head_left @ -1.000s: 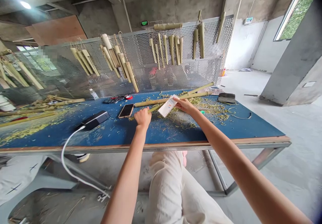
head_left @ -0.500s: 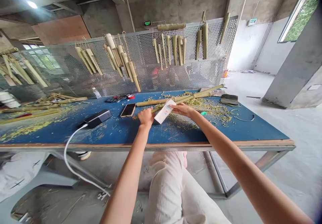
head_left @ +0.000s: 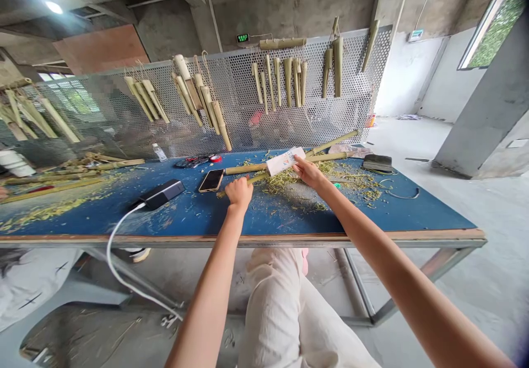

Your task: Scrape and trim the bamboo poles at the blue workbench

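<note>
Blue workbench [head_left: 82,219] stretches before us, littered with bamboo shavings [head_left: 285,183]. Our left hand [head_left: 238,193] is clenched around the near end of a bamboo pole [head_left: 330,144], while our right hand [head_left: 309,172] grips a white printed packet [head_left: 285,161] against that pole. A second pole [head_left: 248,168] lies just behind, with a phone [head_left: 210,180] near our left hand.
</note>
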`<state>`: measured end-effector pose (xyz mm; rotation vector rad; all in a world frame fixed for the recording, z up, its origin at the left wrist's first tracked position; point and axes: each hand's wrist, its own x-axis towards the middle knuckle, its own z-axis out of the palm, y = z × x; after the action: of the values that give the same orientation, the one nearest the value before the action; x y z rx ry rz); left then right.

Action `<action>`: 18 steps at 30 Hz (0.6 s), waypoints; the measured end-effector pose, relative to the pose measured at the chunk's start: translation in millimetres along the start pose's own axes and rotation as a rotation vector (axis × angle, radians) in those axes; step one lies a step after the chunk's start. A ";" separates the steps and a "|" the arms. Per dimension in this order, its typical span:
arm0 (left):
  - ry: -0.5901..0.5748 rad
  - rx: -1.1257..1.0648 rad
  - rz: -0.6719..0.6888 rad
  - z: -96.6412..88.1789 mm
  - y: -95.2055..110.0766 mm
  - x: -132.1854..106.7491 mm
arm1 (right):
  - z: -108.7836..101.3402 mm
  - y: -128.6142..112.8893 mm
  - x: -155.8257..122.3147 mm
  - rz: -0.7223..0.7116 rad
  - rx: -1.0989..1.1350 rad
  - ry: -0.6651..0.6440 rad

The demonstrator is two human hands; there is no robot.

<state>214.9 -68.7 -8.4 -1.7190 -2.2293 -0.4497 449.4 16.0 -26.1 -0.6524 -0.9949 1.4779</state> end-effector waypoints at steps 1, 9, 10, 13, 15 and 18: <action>-0.005 0.002 0.002 -0.5 -0.5 -0.2 | 1.6 0.1 -1.6 0.009 -0.009 -0.029; -0.004 -0.010 0.001 -2.5 1.1 -1.1 | 2.8 -3.6 -7.0 -0.002 -0.080 0.028; 0.000 -0.012 0.000 -2.5 1.4 -1.2 | 2.3 -3.9 -7.1 -0.021 -0.091 0.074; 0.006 -0.014 0.003 -2.4 1.6 -1.4 | 3.7 -2.5 -8.3 -0.032 -0.129 0.131; 0.002 -0.010 0.000 -2.3 1.4 -1.5 | 8.1 0.7 -10.5 0.028 -0.176 0.056; -0.009 -0.008 0.009 -2.0 1.4 -1.6 | 17.3 7.5 -15.2 0.138 -0.278 -0.130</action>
<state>216.7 -70.5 -7.2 -1.7374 -2.2280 -0.4508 433.4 -2.2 -26.4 -0.8462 -1.2930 1.5312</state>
